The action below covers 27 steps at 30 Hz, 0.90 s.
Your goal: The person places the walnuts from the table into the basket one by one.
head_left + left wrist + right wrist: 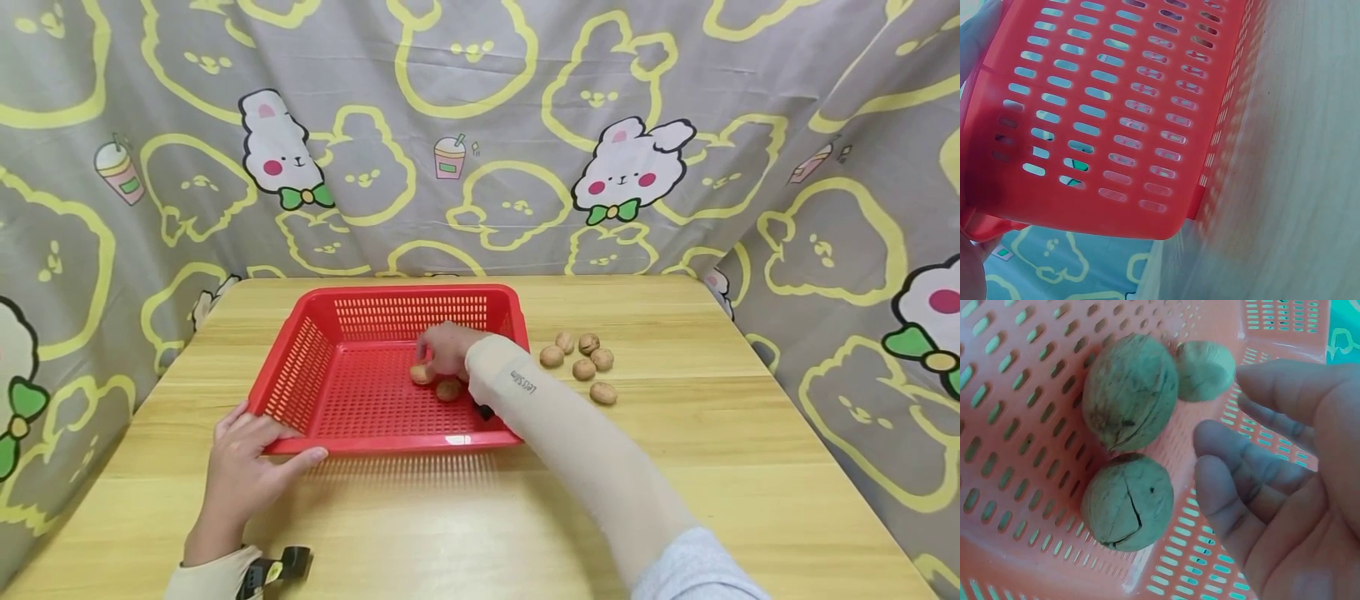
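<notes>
A red plastic basket [390, 444] with slotted walls stands on the wooden table. My left hand [251, 467] grips its near left corner, thumb along the front rim; the left wrist view shows the slotted outer wall [1054, 206] close up. Inside the basket, my right hand [447, 348] reaches down with loosely bent fingers. Near its fingertips lies a walnut [1205, 370]. Two more walnuts rest on the basket floor, a large one [1132, 394] and a cracked one [1127, 503]. In the head view my hand and forearm hide part of the basket's right side.
Several loose walnuts [583, 369] lie on the table [712, 433] to the right of the basket. A patterned grey curtain [480, 208] hangs behind the table and along both sides. A black wrist camera [296, 562] sits on my left wrist.
</notes>
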Tool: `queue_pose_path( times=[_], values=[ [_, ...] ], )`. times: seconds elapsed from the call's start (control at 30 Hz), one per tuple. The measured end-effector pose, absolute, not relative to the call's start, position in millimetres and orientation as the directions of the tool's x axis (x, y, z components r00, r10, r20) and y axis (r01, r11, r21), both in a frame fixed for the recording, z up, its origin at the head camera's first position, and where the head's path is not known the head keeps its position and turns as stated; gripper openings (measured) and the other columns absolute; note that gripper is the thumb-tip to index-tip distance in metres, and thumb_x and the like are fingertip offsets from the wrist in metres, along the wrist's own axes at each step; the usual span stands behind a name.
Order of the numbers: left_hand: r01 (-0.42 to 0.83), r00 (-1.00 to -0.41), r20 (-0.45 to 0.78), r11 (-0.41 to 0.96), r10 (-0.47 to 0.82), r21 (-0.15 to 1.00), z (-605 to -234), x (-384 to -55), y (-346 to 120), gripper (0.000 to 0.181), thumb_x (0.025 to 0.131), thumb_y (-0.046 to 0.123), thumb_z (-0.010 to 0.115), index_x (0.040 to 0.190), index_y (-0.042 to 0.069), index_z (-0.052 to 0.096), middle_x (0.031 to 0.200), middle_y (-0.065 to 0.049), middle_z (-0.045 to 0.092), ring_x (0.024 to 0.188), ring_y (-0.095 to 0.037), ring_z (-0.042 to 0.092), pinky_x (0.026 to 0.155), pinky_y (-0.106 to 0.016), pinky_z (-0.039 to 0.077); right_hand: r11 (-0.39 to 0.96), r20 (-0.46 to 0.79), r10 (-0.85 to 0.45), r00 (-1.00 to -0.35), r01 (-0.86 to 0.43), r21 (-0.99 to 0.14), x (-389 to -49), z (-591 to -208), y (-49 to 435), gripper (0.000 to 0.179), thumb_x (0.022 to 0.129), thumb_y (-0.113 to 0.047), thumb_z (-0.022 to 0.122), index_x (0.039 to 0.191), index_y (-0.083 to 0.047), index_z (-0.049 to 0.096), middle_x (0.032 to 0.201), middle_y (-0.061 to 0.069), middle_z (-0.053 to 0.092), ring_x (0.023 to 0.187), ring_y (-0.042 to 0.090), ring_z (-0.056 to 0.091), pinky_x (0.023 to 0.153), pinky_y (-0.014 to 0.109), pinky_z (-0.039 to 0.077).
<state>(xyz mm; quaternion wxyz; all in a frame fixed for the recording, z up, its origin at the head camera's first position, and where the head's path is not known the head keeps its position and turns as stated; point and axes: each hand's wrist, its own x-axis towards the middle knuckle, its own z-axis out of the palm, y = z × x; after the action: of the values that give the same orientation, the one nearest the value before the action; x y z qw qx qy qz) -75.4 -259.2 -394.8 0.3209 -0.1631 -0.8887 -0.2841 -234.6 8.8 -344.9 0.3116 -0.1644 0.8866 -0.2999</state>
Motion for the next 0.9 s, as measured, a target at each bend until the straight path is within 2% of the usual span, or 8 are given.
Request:
queue_pose_path(
  times=[0.07, 0.17, 0.3, 0.53, 0.73, 0.9],
  values=[
    [0.474, -0.74, 0.663, 0.785, 0.111, 0.398, -395.1, -76.3, -258.4, 0.038, 0.056, 0.045, 0.09, 0.067, 0.017, 0.066, 0.066, 0.001, 0.064, 0.074, -0.024, 0.055, 0.099, -0.052, 0.029, 0.77, -0.418, -0.494, -0.762, -0.16, -0.618, -238.5, -345.6, 9.5, 0.024, 0.091, -0.016, 0.069, 0.114, -0.015, 0.063, 0.104, 0.007, 0.058, 0.082, 0.022, 0.059, 0.073, 0.034, 0.051],
    [0.476, -0.741, 0.661, 0.784, 0.113, 0.399, -396.1, -76.9, -257.6, 0.038, 0.056, 0.045, 0.089, 0.067, 0.017, 0.066, 0.067, 0.0, 0.064, 0.074, -0.025, 0.055, 0.099, -0.051, 0.029, 0.76, -0.321, -0.561, -0.763, -0.321, -0.565, -245.0, -345.2, 11.0, 0.023, 0.093, -0.018, 0.066, 0.115, -0.013, 0.064, 0.099, 0.003, 0.06, 0.088, 0.017, 0.056, 0.076, 0.03, 0.048],
    [0.47, -0.743, 0.661, 0.786, 0.107, 0.402, -398.4, -76.0, -257.5, 0.038, 0.055, 0.045, 0.089, 0.067, 0.017, 0.066, 0.066, 0.001, 0.064, 0.073, -0.024, 0.054, 0.099, -0.051, 0.029, 0.72, -0.231, -0.629, -0.742, -0.445, -0.532, -252.0, -341.5, 15.3, 0.024, 0.094, -0.02, 0.064, 0.117, -0.011, 0.065, 0.098, 0.001, 0.061, 0.09, 0.015, 0.057, 0.078, 0.029, 0.048],
    [0.465, -0.743, 0.662, 0.791, 0.104, 0.398, -399.1, -73.9, -258.7, 0.037, 0.054, 0.042, 0.09, 0.067, 0.018, 0.067, 0.066, 0.001, 0.064, 0.072, -0.024, 0.054, 0.099, -0.051, 0.03, 0.69, -0.197, -0.648, -0.736, -0.458, -0.56, -258.1, -328.4, 27.2, 0.026, 0.095, -0.022, 0.064, 0.118, -0.011, 0.064, 0.102, -0.002, 0.062, 0.091, 0.012, 0.059, 0.079, 0.029, 0.048],
    [0.453, -0.755, 0.649, 0.792, 0.096, 0.409, -396.4, -73.8, -259.4, 0.036, 0.053, 0.038, 0.092, 0.068, 0.017, 0.067, 0.068, -0.001, 0.065, 0.076, -0.026, 0.055, 0.101, -0.049, 0.029, 0.676, -0.208, -0.664, -0.719, -0.456, -0.579, -259.6, -315.2, 36.5, 0.031, 0.095, -0.023, 0.063, 0.123, -0.008, 0.061, 0.099, 0.002, 0.065, 0.083, 0.014, 0.064, 0.075, 0.029, 0.051],
    [0.459, -0.75, 0.654, 0.789, 0.098, 0.409, -395.4, -74.2, -258.1, 0.036, 0.053, 0.038, 0.092, 0.068, 0.017, 0.067, 0.068, -0.002, 0.065, 0.076, -0.025, 0.055, 0.101, -0.048, 0.028, 0.673, -0.185, -0.657, -0.731, -0.458, -0.58, -259.9, -303.5, 47.4, 0.03, 0.096, -0.022, 0.062, 0.122, -0.007, 0.061, 0.101, 0.004, 0.066, 0.086, 0.017, 0.065, 0.078, 0.029, 0.05]
  ],
)
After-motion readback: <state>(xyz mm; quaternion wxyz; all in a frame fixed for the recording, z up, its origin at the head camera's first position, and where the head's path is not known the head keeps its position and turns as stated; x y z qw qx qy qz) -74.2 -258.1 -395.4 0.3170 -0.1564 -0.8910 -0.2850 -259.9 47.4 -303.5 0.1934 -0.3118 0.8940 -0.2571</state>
